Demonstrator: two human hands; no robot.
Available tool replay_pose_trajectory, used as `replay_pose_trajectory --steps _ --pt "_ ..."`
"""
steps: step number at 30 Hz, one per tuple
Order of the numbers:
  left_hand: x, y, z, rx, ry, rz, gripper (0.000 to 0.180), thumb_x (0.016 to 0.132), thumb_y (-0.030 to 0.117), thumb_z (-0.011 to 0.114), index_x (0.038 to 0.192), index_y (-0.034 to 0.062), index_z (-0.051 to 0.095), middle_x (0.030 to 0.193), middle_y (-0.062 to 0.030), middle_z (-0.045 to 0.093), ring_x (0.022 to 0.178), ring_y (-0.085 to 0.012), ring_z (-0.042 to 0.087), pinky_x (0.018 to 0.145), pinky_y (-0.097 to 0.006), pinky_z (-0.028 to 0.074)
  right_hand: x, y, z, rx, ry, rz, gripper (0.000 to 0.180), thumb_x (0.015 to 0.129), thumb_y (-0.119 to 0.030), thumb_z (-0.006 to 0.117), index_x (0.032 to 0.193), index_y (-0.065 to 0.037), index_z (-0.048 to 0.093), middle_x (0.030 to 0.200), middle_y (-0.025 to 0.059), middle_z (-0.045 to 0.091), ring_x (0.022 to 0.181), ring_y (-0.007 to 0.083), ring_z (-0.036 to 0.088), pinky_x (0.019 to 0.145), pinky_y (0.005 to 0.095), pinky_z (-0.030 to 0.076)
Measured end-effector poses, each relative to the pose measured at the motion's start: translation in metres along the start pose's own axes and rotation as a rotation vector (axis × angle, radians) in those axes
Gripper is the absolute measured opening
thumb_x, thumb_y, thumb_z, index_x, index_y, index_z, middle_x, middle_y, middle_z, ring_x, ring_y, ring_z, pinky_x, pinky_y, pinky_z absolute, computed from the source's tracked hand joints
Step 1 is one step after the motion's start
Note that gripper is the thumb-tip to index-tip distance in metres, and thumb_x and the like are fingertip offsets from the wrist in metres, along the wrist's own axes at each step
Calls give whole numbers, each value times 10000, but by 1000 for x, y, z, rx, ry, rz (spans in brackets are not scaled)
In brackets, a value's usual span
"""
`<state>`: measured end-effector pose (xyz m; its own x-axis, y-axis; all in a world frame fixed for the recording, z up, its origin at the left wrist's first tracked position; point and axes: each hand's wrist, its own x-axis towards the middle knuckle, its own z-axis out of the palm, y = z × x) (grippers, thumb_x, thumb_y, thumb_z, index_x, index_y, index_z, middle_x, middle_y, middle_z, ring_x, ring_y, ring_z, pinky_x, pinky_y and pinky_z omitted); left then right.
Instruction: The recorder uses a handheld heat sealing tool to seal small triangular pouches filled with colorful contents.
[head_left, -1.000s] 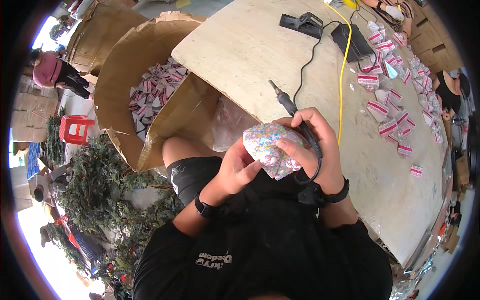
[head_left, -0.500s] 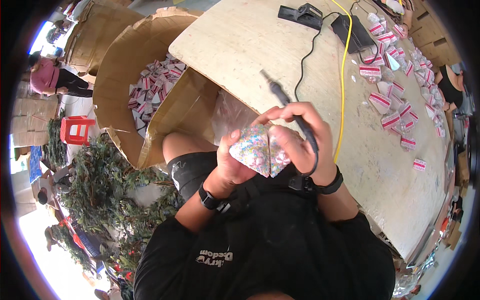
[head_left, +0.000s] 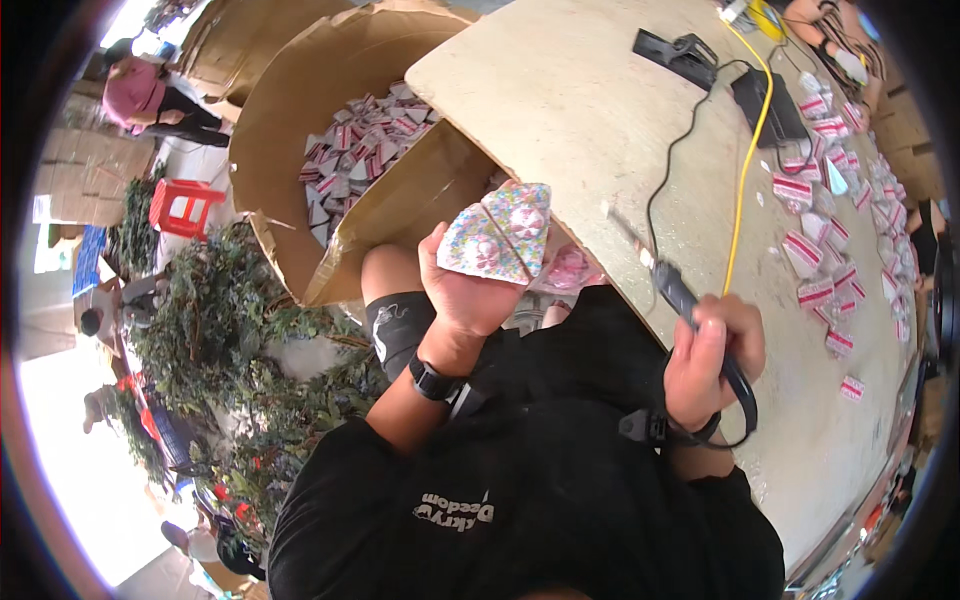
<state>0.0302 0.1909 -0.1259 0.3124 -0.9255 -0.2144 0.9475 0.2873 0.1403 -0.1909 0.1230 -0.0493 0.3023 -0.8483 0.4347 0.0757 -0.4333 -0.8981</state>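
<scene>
Two wedge-shaped fake cake slices, a left slice (head_left: 465, 250) and a right slice (head_left: 527, 215), rest side by side in my left hand (head_left: 475, 303). Both are white with coloured sprinkles and a pale pink swirl on top, and a narrow dark gap runs between them. The fingers beneath are mostly hidden. My right hand (head_left: 708, 365), over the table's near edge, closes round the black handle of a soldering-iron-like tool (head_left: 677, 291). Its metal tip points up and left, apart from the slices. A black cable loops back past the right wrist.
A pale table (head_left: 560, 90) carries a black holder (head_left: 675, 58), a black power box (head_left: 768, 108), a yellow cable (head_left: 750, 170) and many wrapped wedges (head_left: 815, 250). A cardboard bin (head_left: 262, 150) at left holds more wedges (head_left: 355, 150). Artificial greenery (head_left: 215, 320) and a red stool (head_left: 185, 205) stand beyond.
My right hand has come away from the slices and moved right with the tool, whose tip has swung lower. My left hand alone now supports the slices, tops in view.
</scene>
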Motion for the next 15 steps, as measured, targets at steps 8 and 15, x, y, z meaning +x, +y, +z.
replay_pose_trajectory --steps 8,15 --pt "-7 0 -1 81 -135 64 917 849 557 539 1550 22 290 1451 -195 500 1284 -396 521 1062 -538 416 -9 -1 20 70 -276 -102 753 1006 -600 392 1147 101 628 798 167 694 612 192 672 516 282 515" --pt "-9 0 -6 108 -39 127 873 853 565 532 1533 55 334 1447 -203 501 1272 -406 534 1025 -565 449 -7 -7 22 63 -384 -152 368 817 -128 798 1103 54 654 796 151 707 633 237 693 550 294 527"
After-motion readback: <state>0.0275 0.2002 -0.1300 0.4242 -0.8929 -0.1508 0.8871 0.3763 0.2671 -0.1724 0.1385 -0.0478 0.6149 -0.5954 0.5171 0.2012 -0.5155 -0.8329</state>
